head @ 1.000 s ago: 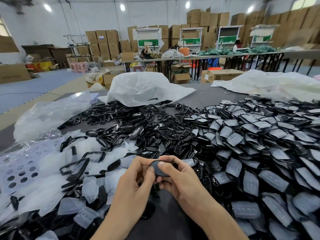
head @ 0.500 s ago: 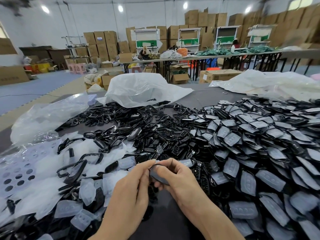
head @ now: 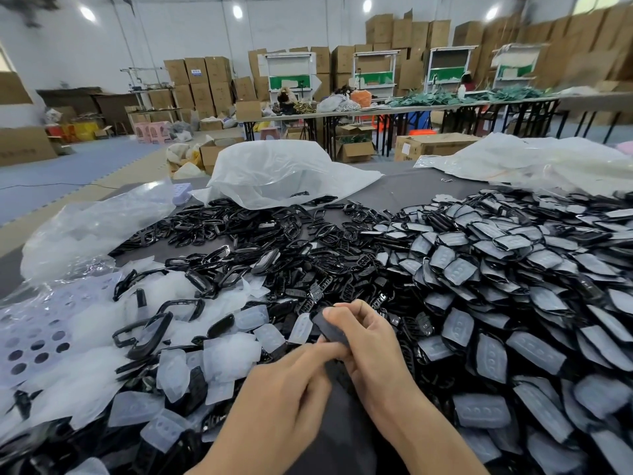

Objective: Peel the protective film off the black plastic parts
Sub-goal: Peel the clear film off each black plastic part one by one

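My right hand (head: pixel 373 351) grips a small black plastic part (head: pixel 329 329) between thumb and fingers, just above the table. My left hand (head: pixel 291 385) pinches the part's lower edge from the left. A translucent film piece (head: pixel 300 328) sticks out beside the part's left side; I cannot tell whether it is still stuck on. A big heap of film-covered black parts (head: pixel 496 269) fills the right. Bare black parts and frames (head: pixel 274 262) lie in the middle. Loose peeled films (head: pixel 219 361) are piled at the lower left.
A white plastic bag (head: pixel 284 173) lies at the back of the dark table (head: pixel 404 186), another bag (head: pixel 548 162) at the back right, and a clear bag (head: pixel 92 231) at the left. A perforated sheet (head: pixel 34 334) lies at the far left.
Both hands stayed together on the part. My left hand slid down to the part's lower edge, and a translucent film piece now shows at the part's left.
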Demonstrator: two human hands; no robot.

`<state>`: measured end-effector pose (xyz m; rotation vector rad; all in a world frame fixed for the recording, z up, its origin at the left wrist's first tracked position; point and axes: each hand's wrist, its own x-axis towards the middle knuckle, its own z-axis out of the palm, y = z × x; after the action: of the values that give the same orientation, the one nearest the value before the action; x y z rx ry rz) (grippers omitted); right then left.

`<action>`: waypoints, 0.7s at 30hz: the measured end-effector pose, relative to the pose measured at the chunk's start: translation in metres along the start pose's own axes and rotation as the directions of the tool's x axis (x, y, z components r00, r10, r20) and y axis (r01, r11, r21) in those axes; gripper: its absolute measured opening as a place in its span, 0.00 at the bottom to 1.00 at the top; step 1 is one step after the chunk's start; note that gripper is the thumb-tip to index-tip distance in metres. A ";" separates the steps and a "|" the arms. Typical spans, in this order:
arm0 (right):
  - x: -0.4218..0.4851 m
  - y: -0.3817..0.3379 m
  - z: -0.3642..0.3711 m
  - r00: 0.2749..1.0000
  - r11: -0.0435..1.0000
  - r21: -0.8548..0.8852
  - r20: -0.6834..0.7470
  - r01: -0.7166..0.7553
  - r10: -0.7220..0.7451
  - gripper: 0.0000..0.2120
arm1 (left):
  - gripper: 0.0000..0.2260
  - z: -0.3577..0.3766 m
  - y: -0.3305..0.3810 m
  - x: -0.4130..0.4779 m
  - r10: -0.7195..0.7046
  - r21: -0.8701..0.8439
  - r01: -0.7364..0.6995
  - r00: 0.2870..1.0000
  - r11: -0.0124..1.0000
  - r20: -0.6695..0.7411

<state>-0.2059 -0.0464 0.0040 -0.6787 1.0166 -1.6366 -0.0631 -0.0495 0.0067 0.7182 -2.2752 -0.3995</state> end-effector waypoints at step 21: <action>-0.005 0.003 0.006 0.978 0.999 0.025 0.203 0.034 -0.038 0.04 | 0.11 -0.003 -0.016 0.008 -0.357 -0.386 0.269 0.917 0.882 -0.179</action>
<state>-0.1978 -0.0434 0.0050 -0.8366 0.8422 -1.5702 -0.0599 -0.0668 0.0052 0.8950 -1.7868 -0.8077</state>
